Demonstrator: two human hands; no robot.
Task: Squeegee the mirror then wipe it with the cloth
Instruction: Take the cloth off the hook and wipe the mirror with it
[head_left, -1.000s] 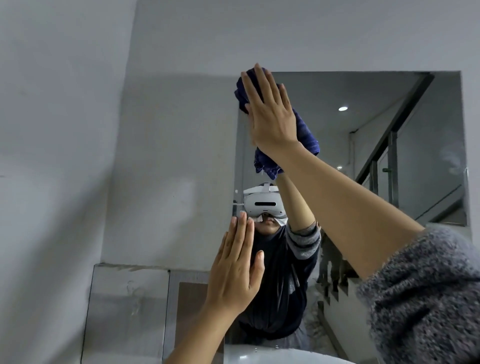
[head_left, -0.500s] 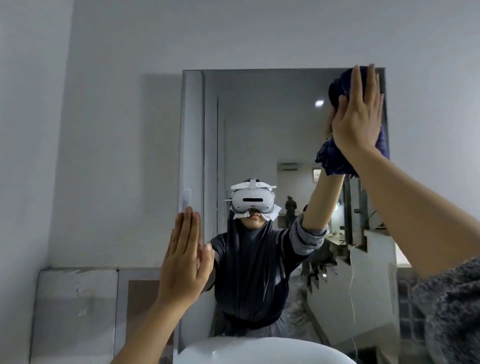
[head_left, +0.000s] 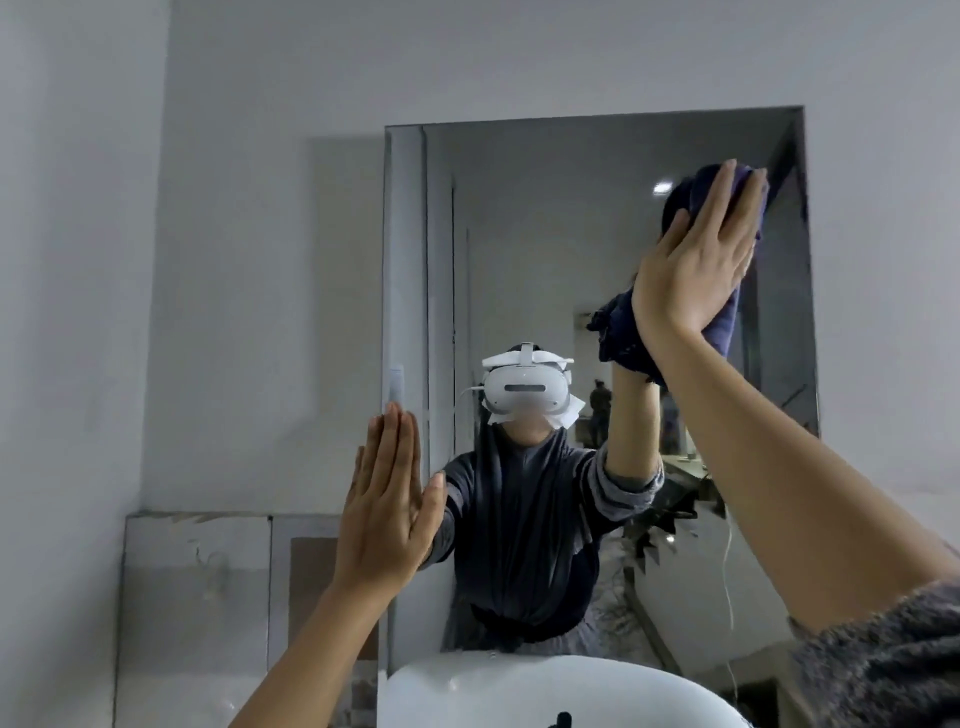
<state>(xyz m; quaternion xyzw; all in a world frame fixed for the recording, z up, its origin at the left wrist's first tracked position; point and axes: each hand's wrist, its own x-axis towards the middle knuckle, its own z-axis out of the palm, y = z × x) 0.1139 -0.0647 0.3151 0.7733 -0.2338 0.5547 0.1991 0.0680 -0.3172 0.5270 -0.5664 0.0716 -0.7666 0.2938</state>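
A frameless rectangular mirror (head_left: 545, 234) hangs on the grey wall above a basin. My right hand (head_left: 696, 260) lies flat, fingers up, pressing a dark blue cloth (head_left: 730, 317) against the glass near the mirror's upper right corner. The cloth bunches out above my fingertips and below my wrist. My left hand (head_left: 387, 509) is open and flat, resting at the mirror's lower left edge with nothing in it. No squeegee is in view. The mirror reflects me wearing a white headset.
The white rim of a basin (head_left: 519, 691) curves along the bottom, right under the mirror. Grey panels (head_left: 197, 597) lean against the wall at lower left. A plain grey wall (head_left: 260, 260) surrounds the mirror.
My right hand slid the cloth from the mirror's upper left across to the upper right, then a little downward. My left hand stayed flat on the lower left edge.
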